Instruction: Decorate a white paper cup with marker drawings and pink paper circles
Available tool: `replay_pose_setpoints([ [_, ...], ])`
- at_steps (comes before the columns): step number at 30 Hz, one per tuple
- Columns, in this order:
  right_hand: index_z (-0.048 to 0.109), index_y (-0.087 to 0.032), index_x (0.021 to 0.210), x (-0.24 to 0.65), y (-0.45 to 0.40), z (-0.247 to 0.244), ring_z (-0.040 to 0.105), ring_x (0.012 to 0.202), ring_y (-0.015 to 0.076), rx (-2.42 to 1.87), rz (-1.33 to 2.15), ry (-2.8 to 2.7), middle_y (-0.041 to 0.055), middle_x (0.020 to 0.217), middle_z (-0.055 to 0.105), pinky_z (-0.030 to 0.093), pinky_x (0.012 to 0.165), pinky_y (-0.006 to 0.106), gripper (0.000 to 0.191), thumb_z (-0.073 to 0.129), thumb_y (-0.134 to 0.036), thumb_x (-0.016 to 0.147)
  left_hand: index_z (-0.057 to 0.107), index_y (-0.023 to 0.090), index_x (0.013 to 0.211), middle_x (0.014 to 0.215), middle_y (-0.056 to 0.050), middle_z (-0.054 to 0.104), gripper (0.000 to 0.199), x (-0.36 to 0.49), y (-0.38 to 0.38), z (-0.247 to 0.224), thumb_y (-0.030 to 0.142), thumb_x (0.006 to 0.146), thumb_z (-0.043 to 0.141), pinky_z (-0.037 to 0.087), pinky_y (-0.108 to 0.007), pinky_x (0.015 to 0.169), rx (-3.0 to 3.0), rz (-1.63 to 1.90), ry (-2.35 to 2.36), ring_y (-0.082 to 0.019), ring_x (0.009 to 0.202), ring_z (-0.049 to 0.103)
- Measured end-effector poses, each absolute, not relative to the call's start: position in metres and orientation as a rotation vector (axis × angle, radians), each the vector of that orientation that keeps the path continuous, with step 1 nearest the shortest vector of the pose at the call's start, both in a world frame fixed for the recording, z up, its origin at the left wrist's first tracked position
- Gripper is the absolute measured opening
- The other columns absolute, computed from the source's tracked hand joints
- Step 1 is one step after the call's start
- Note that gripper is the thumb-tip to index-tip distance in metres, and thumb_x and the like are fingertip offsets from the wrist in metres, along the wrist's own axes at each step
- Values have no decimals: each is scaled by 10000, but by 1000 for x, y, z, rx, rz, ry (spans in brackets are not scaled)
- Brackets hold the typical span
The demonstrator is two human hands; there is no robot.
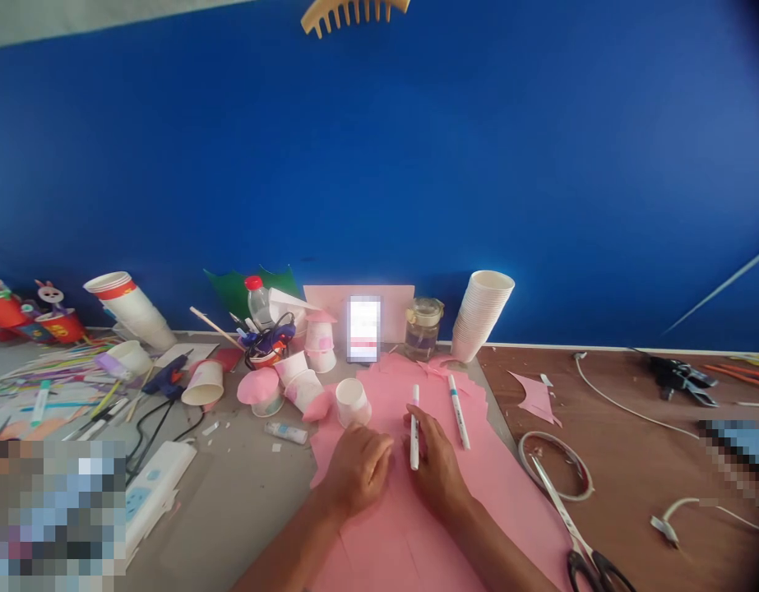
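So the bit that matters here, I'd say, is how the pen (414, 440) sits against the cup (351, 401). The cup stands on the pink paper (409, 534) spread over the worktop (243, 510), and the pen is off to its right, a little nearer the person. Its long axis runs pretty much straight away from the body, so it passes alongside the cup rather than pointing at it — can't tell how much the tip is lifted off the paper. The right hand (437, 460) has the pen gripped between thumb and fingers, well apart from the cup. The left hand (359, 464) is way closer, just on the near side of the cup, fingers curled in and knuckles up by its base. Whether it's actually touching the cup, or has anything tucked inside, I honestly can't tell from this angle. There's also a blue pen (459, 413) farther right of the cup, past the right hand, lying at a slight slant — nobody's holding that one.
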State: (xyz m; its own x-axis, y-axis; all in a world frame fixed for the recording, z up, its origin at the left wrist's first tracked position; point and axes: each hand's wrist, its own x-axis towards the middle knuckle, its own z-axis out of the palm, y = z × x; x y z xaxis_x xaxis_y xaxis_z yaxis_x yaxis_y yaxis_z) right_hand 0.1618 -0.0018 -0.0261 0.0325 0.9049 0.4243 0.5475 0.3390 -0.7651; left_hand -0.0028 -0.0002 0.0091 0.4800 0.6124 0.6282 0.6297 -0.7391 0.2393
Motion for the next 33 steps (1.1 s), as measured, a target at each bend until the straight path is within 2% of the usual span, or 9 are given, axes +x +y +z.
replay_pose_setpoints([
  [2,467,-196,1236,162,-2,-28,619,954,234,-1324,473,-1639,110,1043,628,551,792,389,414,460,-150,825,548,186,888,711,-38,592,175,-2,2,5,100,868,397,458,-309,631,-2753,-1041,-1232,-171,668,546],
  [5,456,-195,1246,161,-1,-30,619,954,236,-1319,487,-1642,118,1052,616,555,781,390,403,452,-162,844,509,155,1114,1021,-115,616,268,-5,9,-4,125,860,428,478,-395,840,-2718,-980,-1399,-237,988,558],
  [7,457,-192,1245,162,-1,-30,618,953,242,-1327,490,-1643,123,1054,612,557,769,392,402,454,-165,845,450,140,1226,1241,-157,515,384,-9,13,-10,126,843,446,397,-492,975,-2628,-911,-1483,-304,1231,409],
  [9,461,-190,1243,162,-1,-30,617,950,248,-1340,493,-1641,124,1050,612,558,757,392,405,459,-162,839,439,150,1252,1363,-164,401,424,-10,15,-12,124,829,455,322,-569,1020,-2579,-821,-1538,-349,1332,258],
  [11,462,-192,1241,161,-1,-30,616,949,249,-1339,493,-1645,122,1047,613,558,759,394,405,459,-159,837,468,164,1223,1384,-153,381,401,-10,14,-10,121,824,455,299,-592,1026,-2620,-748,-1540,-354,1336,247],
  [15,458,-196,1232,161,-1,-31,609,947,247,-1313,453,-1659,117,1031,616,555,771,405,401,453,-146,835,560,194,1045,1157,-89,584,255,-5,11,-1,106,844,431,361,-507,1012,-2784,-757,-1495,-257,1154,479],
  [18,465,-202,1221,161,0,-32,606,934,250,-1315,416,-1669,108,1007,622,558,751,405,405,454,-127,823,577,202,964,1051,-67,625,221,-3,10,1,95,845,423,398,-457,985,-2816,-820,-1495,-218,1041,545],
  [26,443,-193,1233,161,1,-30,574,941,269,-1300,308,-1772,118,1013,607,529,772,454,422,448,-98,822,524,175,1098,1320,-154,457,284,-6,10,-12,164,820,470,342,-546,1007,-2657,-581,-1640,-328,1254,392],
  [33,426,-147,1287,157,0,-33,513,1091,337,-1303,46,-1962,149,1125,615,458,891,545,501,470,-89,791,465,148,1228,1331,-198,452,437,-8,12,-27,270,813,533,354,-543,994,-2523,-549,-1701,-360,1266,387],
])
